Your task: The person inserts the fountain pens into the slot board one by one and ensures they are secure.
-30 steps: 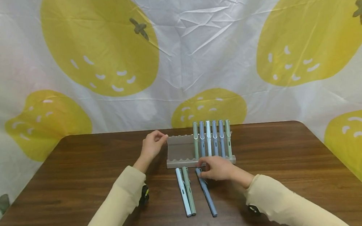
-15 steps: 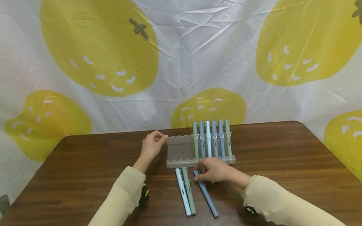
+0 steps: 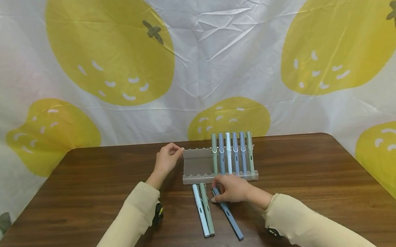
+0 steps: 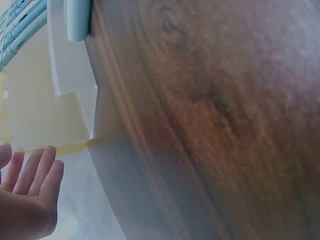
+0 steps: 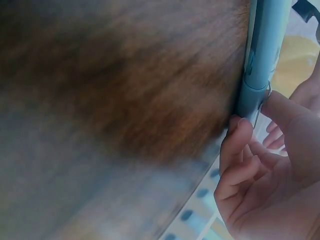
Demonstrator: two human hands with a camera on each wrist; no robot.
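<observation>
A clear rack [image 3: 197, 164] stands near the middle of the table, with several capped pens [image 3: 229, 152] leaning side by side in its right part. My left hand [image 3: 165, 159] pinches the rack's upper left corner between thumb and forefinger. In front of the rack, my right hand [image 3: 235, 188] grips a dark blue pen [image 3: 232, 220] by its cap. The right wrist view shows thumb and fingertips round the cap of this pen [image 5: 265, 45], near its metal clip. Left of it, a pale blue pen [image 3: 201, 210] and a green pen [image 3: 207, 210] lie close together.
The brown wooden table [image 3: 84, 206] extends to both sides. Behind it hangs a white cloth [image 3: 228, 65] printed with yellow fruit. The rack's left slots hold no pens.
My right hand has shifted slightly left and nearer, its fingers closing round the dark blue pen's cap. That pen's lower end has swung a little to the right. My left hand stays put.
</observation>
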